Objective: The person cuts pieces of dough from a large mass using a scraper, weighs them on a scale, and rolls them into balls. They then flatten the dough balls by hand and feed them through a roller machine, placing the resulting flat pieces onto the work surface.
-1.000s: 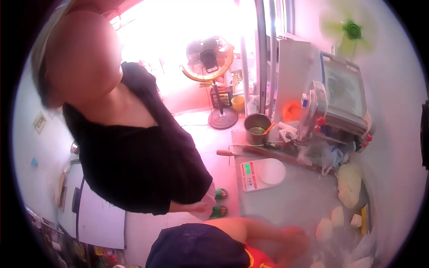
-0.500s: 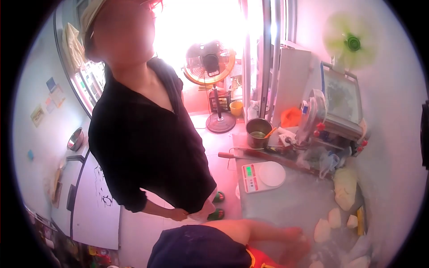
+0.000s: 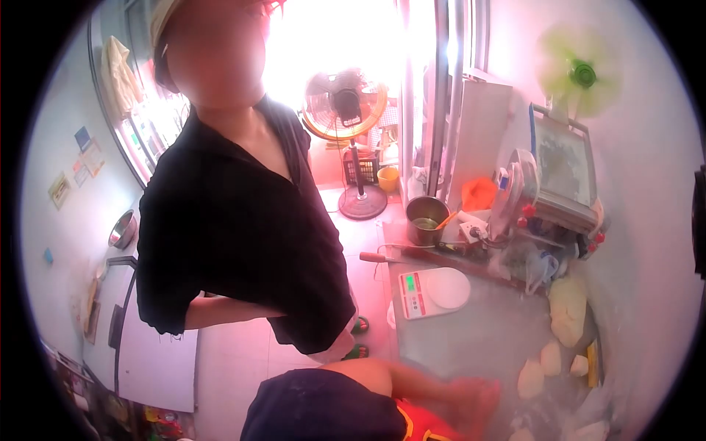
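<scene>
My left hand (image 3: 471, 393) reaches from a navy sleeve (image 3: 320, 404) over the grey worktop (image 3: 441, 342). It is smeared, and its fingers do not show clearly. Just below it, partly overlapped, is a blurred skin-toned shape that looks like my right hand (image 3: 478, 422); its fingers are hidden. Whether anything lies under the hands I cannot make out. Several pale dough pieces (image 3: 530, 378) sit to the right of the hands, with a large dough lump (image 3: 568, 312) farther back. A red apron with yellow trim (image 3: 426, 422) shows beside my arm.
A kitchen scale (image 3: 434, 292), a metal pot (image 3: 426, 220) and a dough-rolling machine (image 3: 551, 176) stand on the worktop. A yellow scraper (image 3: 593, 364) lies by the wall. A person in black (image 3: 243, 228) stands at left, near a floor fan (image 3: 349, 110).
My hands have shifted slightly left over the worktop. The other person has turned a little, and their hand, seen earlier at the shirt hem, is now hidden by the shirt.
</scene>
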Available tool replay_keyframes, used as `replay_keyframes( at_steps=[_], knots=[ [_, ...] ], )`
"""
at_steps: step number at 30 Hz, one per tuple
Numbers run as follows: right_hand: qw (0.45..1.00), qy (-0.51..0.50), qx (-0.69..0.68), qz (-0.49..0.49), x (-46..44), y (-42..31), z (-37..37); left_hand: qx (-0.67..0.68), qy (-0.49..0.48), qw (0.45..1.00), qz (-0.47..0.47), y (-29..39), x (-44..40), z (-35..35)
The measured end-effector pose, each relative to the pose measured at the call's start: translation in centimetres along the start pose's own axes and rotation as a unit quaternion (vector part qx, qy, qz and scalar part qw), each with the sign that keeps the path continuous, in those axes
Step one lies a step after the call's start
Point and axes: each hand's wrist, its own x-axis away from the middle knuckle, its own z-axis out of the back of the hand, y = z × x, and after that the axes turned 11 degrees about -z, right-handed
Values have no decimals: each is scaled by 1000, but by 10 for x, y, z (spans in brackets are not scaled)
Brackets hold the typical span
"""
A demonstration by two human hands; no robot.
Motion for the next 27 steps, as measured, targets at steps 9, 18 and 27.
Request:
replay_keyframes(
  at_steps=[9, 18, 27],
  knots=[
    [996, -57, 46, -54, -14, -73, 35, -24, 26, 999, 2, -3, -2, 12],
    [942, -65, 325, -56, -8, -18, -1, -12, 25, 999, -16, -2, -9, 4],
    [986, -49, 76, -139, 36, 69, 22, -126, 23, 991, 44, -50, 5, 9]
  ],
)
